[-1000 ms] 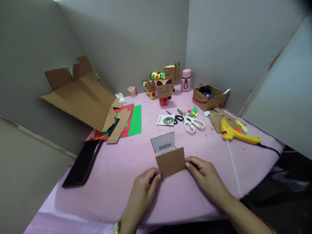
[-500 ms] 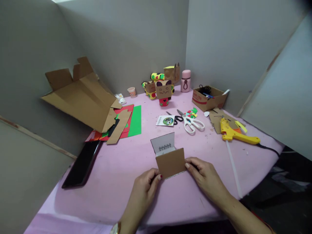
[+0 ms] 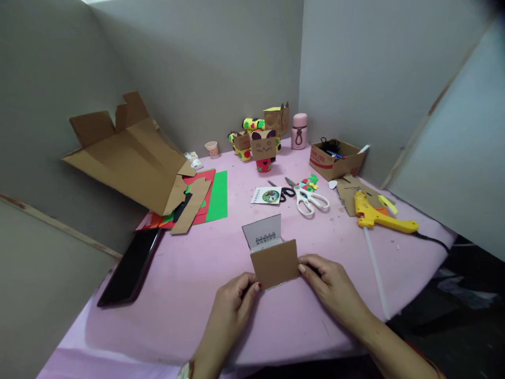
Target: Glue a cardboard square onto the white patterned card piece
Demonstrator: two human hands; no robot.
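At the near edge of the pink counter (image 3: 189,295), a folded cardboard piece (image 3: 275,262) stands with its brown flap up. The left hand (image 3: 232,302) pinches its left edge; the right hand (image 3: 329,287) pinches its right edge. It looks light, stiff along the panels and weak at the crease, so gripping the side edges seems safest.

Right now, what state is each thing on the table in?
Card: folded, near flap upright, pinched at both ends.
Left hand: fingertips on the card's left edge.
Right hand: fingertips on the card's right edge.
Scissors: lying flat, blades shut.
Glue gun: on its side, cord attached.
Small box: open, items inside.
Big carton: flattened, propped against the wall.
Bottle: upright, capped.
Phone: screen dark.
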